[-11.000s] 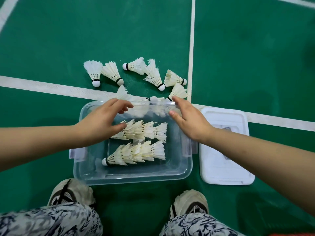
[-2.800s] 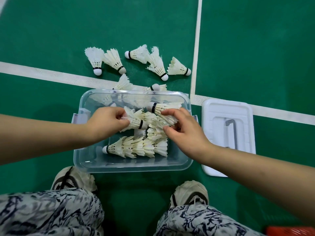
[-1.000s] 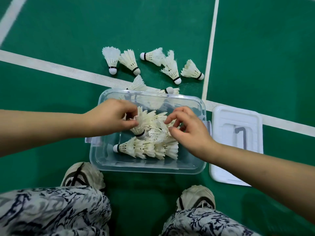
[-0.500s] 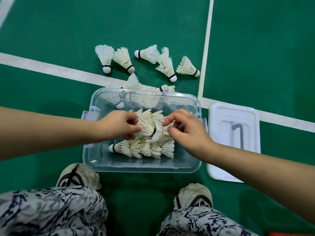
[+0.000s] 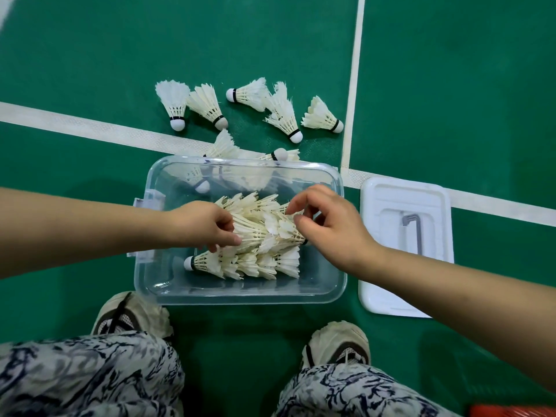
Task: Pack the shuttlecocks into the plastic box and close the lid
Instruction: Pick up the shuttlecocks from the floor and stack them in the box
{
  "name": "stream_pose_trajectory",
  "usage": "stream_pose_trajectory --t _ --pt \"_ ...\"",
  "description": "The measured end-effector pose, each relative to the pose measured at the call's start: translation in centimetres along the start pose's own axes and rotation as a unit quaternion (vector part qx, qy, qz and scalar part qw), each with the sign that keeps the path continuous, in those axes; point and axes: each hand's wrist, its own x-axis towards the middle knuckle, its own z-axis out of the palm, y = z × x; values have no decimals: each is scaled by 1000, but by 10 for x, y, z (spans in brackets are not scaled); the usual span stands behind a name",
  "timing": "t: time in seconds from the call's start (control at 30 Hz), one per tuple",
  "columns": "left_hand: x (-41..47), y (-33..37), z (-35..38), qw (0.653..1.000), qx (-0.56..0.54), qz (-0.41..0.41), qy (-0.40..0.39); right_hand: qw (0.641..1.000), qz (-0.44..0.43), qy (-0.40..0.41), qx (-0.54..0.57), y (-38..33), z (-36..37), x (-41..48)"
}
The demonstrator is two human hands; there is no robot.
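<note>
A clear plastic box (image 5: pixel 337 284) stands open on the green floor in front of my feet. Inside, a nested row of white shuttlecocks (image 5: pixel 249 263) lies along the near side. A second stack of shuttlecocks (image 5: pixel 258 221) lies above it. My left hand (image 5: pixel 201 225) pinches the cork end of that stack. My right hand (image 5: pixel 328 227) has its fingertips on the feathers at the stack's right end. Several loose shuttlecocks (image 5: pixel 282 115) lie on the floor beyond the box. The white lid (image 5: pixel 388 284) lies flat to the right of the box.
Two more shuttlecocks (image 5: pixel 224 145) lean against the box's far wall. A grey hex key (image 5: pixel 413 230) rests on the lid. White court lines (image 5: pixel 90 129) cross the floor. My shoes (image 5: pixel 337 346) and patterned trousers fill the near edge; something red (image 5: pixel 511 412) shows at bottom right.
Both hands have settled the upper stack lower into the box, beside the near row. The left hand has slid toward the stack's cork end. The loose shuttlecocks outside have not moved.
</note>
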Motion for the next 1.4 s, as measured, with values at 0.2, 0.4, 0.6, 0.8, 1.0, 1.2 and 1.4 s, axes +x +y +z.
stream_pose_trajectory --t 0.2,0.4,0.6,0.8,1.0,1.2,1.4 --pt "-5 4 -20 990 109 36 81 997 -38 69 1 -7 -16 27" --pt "-6 8 -28 984 63 113 120 992 -12 93 -89 -6 -35 81" --pt "-2 2 -30 983 27 137 122 983 126 10 -134 12 -37 142" --pt "-3 -1 -32 984 -7 145 104 965 197 -128 -112 19 -23 159" --pt "-5 -6 -33 985 -20 142 97 951 199 -184 -146 27 -17 163" --pt "-4 -7 -34 985 -14 142 96 968 159 -143 -127 32 -10 164" --pt "-6 -8 -34 986 -26 136 94 977 146 -103 -113 32 -10 162"
